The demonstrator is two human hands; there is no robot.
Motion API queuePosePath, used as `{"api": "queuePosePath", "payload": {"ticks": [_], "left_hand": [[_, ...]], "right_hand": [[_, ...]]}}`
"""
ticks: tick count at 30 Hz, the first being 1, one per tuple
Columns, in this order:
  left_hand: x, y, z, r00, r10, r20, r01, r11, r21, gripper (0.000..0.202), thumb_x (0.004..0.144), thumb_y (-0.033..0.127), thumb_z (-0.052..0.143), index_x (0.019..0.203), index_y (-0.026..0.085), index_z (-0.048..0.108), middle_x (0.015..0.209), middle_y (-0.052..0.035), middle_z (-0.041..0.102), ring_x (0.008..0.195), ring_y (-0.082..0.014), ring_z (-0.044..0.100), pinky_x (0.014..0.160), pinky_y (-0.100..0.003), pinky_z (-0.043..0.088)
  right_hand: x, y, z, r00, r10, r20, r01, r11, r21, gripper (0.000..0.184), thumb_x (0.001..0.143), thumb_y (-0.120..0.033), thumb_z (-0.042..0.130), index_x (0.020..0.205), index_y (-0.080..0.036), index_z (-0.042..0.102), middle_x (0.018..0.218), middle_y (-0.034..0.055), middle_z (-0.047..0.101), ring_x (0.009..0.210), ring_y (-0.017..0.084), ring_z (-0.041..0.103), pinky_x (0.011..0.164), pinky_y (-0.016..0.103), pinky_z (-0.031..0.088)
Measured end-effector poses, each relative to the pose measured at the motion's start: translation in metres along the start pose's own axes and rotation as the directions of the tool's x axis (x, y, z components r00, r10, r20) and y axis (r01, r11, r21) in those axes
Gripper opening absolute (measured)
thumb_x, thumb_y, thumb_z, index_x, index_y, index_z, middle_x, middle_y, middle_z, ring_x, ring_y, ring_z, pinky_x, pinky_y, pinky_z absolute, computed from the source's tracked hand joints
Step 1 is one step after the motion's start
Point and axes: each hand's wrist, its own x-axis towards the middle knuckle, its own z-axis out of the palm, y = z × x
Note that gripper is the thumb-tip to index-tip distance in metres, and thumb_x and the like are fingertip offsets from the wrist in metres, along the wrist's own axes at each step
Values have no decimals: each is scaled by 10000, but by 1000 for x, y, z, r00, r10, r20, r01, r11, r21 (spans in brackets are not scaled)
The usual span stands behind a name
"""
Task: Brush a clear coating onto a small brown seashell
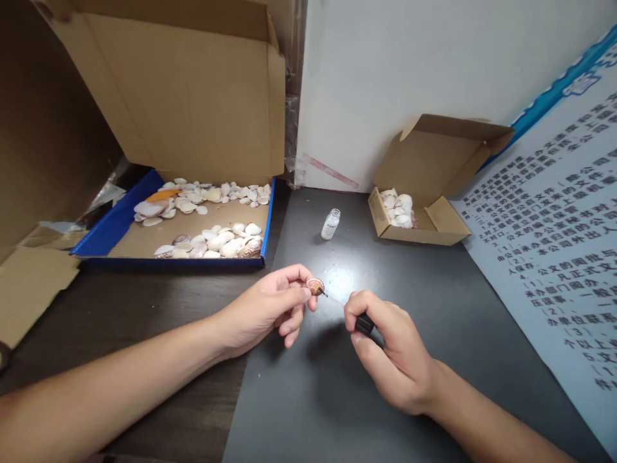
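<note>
My left hand pinches a small brown seashell between thumb and fingertips, just above the dark table. My right hand is closed on the black cap handle of a thin brush, and the brush tip touches the shell. A small clear glass bottle stands open on the table behind the hands.
A large open cardboard box with a blue rim holds several pale shells at the back left. A small open cardboard box with several shells sits at the back right. A printed poster leans along the right. The dark table runs underneath.
</note>
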Motion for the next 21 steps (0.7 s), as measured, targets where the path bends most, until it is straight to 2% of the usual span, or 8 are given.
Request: {"api": "queuePosePath", "payload": {"ticks": [3, 8, 13, 15, 18, 21], "left_hand": [[0, 0, 0, 1000, -1, -7, 1, 1000, -15, 110, 909, 232, 585, 890, 155, 510, 802, 41, 567, 384, 5, 387, 394, -174, 451], [0, 2, 1, 1000, -2, -19, 1, 1000, -24, 105, 908, 217, 570, 859, 154, 501, 802, 42, 546, 391, 4, 372, 403, -184, 458], [-1, 2, 1, 999, -13, -33, 12, 999, -32, 103, 894, 207, 579, 861, 156, 496, 742, 48, 535, 402, -2, 365, 416, -173, 444], [-1, 2, 1, 999, -21, -27, 20, 999, -33, 101, 897, 218, 579, 872, 155, 504, 711, 53, 525, 406, -4, 358, 422, -166, 437], [0, 3, 1, 999, -34, -22, 33, 999, -33, 92, 896, 219, 579, 879, 154, 517, 679, 59, 508, 406, -7, 346, 425, -166, 431], [0, 2, 1, 999, -39, -19, 38, 999, -35, 79, 895, 219, 574, 889, 152, 530, 663, 60, 500, 406, -13, 344, 423, -169, 426]], "right_hand": [[-1, 1, 0, 1000, -3, 0, 3, 1000, 11, 138, 830, -98, 402, 872, -229, 407, 586, -82, 362, 475, 92, 359, 499, 220, 319], [0, 0, -1, 991, 105, -77, -108, 994, -32, 116, 868, -109, 423, 890, -223, 427, 568, -91, 375, 451, 87, 372, 477, 218, 316], [1, -1, 0, 1000, -1, -11, 1, 1000, 11, 82, 870, -146, 442, 905, -220, 450, 585, -80, 409, 476, 95, 402, 499, 223, 349], [1, -1, 0, 999, 41, -6, -41, 999, -20, 81, 875, -139, 438, 903, -214, 451, 577, -81, 410, 465, 93, 399, 492, 228, 340], [2, -1, -1, 991, 108, -75, -113, 991, -68, 87, 879, -129, 430, 873, -215, 441, 564, -84, 391, 449, 92, 381, 477, 234, 321], [1, -1, -1, 995, 41, -88, -45, 998, -41, 79, 881, -140, 430, 873, -218, 443, 588, -70, 421, 477, 101, 412, 493, 234, 348]]}}
